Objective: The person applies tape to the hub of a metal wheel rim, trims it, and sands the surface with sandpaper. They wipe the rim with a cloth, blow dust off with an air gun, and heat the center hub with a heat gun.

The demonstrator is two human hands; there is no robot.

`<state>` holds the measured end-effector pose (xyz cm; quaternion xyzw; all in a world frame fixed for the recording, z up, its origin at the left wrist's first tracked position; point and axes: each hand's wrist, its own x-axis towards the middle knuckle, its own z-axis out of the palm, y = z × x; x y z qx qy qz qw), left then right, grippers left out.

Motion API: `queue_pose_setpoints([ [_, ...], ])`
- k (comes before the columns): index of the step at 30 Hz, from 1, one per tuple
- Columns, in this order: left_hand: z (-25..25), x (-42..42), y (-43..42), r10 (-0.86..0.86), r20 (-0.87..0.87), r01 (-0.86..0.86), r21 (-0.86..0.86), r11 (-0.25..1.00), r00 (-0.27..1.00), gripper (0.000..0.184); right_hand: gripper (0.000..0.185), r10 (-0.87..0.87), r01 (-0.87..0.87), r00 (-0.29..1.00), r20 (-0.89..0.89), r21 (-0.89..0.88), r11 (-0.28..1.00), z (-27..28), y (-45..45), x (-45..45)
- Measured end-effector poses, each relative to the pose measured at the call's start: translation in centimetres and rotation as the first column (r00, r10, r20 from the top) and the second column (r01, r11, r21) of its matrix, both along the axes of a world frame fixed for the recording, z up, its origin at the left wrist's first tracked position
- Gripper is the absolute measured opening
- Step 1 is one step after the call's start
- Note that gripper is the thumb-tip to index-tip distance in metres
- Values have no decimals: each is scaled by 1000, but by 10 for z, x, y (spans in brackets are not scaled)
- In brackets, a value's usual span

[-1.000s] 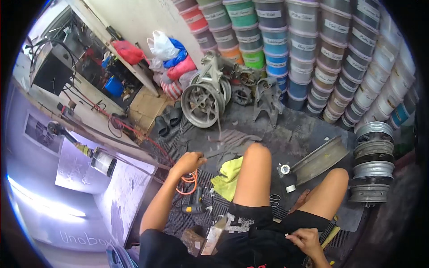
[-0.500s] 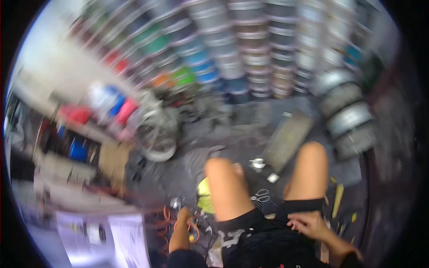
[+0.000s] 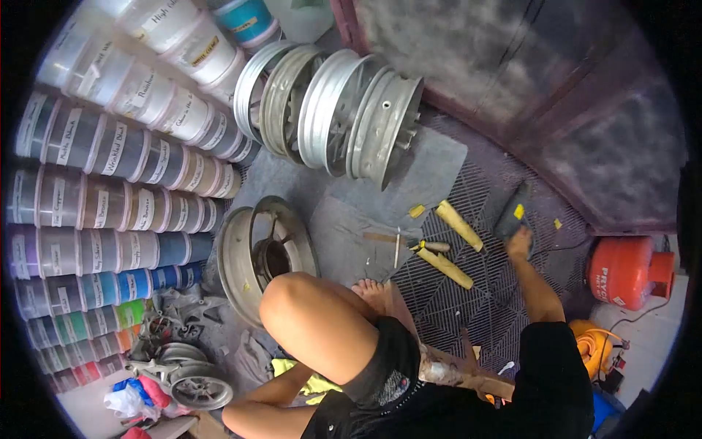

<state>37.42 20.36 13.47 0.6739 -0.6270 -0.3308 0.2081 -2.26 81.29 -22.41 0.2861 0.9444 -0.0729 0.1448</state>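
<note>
My right arm is stretched out over the black floor mat (image 3: 468, 322). My right hand (image 3: 520, 243) is closed at the lower end of a dark tool (image 3: 510, 212) with a yellow patch; its exact kind is not clear. My left forearm (image 3: 274, 391) bends in beside a yellow-green cloth (image 3: 311, 382), and my left hand is hidden behind my raised leg. A dull grey wheel rim (image 3: 241, 256) stands on edge just past my knee. Two yellowish rolls (image 3: 459, 225) lie on the mat, with a yellow-and-black handled tool (image 3: 431, 246) between them.
Several wheel rims (image 3: 322, 113) stand in a row at the top. Stacked labelled tubs (image 3: 117, 154) line the left. Smaller cast wheels (image 3: 201, 391) lie at the lower left. A red gas cylinder (image 3: 621, 272) and orange hose (image 3: 589, 342) are at the right, near a dark panel (image 3: 504, 80).
My view has swung to the right and tilted. My right hand has gone from my lap out to the dark tool on the floor. My left hand has passed behind my leg.
</note>
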Motion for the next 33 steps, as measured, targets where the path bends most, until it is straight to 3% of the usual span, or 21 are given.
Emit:
queue_pose_setpoints([
  [1,13,-5,7,38,11,-38,-7,999,999,46,68,-107,106,991,81,22,994,11,6,3],
  [3,43,-13,19,131,20,-131,3,991,991,48,64,44,-76,930,365,73,994,6,23,15],
  [6,69,-31,20,128,-6,-128,-22,992,992,52,55,139,-168,946,292,77,983,-83,90,40],
  [7,51,-40,2,-146,-9,144,-139,980,989,56,53,180,-212,950,256,104,972,-111,103,40],
  [8,33,-50,-16,-407,-11,391,-258,883,913,61,54,302,-343,905,299,97,934,-92,91,30],
  [9,21,-71,-39,-533,104,543,-146,827,840,83,55,423,-473,842,336,81,877,-68,83,19],
  [10,24,-139,-13,-569,148,583,-82,808,809,79,57,404,-434,852,333,15,901,-68,83,11],
  [12,-23,-195,-40,-743,230,774,-101,625,629,104,59,332,-313,904,270,-111,943,-55,68,3],
  [14,-54,-259,-53,-790,336,856,-128,501,512,123,60,187,-151,972,140,-234,960,-29,48,1],
  [16,-85,-304,-66,-754,508,909,-217,357,417,127,62,214,-193,974,71,-227,955,-10,39,-5],
  [19,-93,-342,-74,-722,526,843,17,538,450,130,58,149,-146,989,-7,-262,954,35,31,-15],
  [20,-96,-343,-76,-720,487,843,-70,533,495,129,56,105,-106,994,-22,-279,954,67,21,-17],
  [23,-93,-344,-83,-716,432,818,-98,567,548,127,50,150,-168,986,-76,-407,898,188,-25,-14],
  [26,-87,-348,-86,-714,400,801,-99,590,575,127,58,452,-552,789,-416,-156,819,179,12,13],
  [28,-78,-348,-74,-678,419,761,-52,647,604,126,56,277,-457,875,-396,-493,740,240,-13,17],
  [30,-81,-347,-73,-687,417,771,-51,635,594,125,54,-25,-86,994,-108,-892,444,299,-61,19],
  [33,-89,-345,-77,-660,446,757,-65,650,605,129,41,-27,-84,995,-92,-974,210,306,-102,22],
])
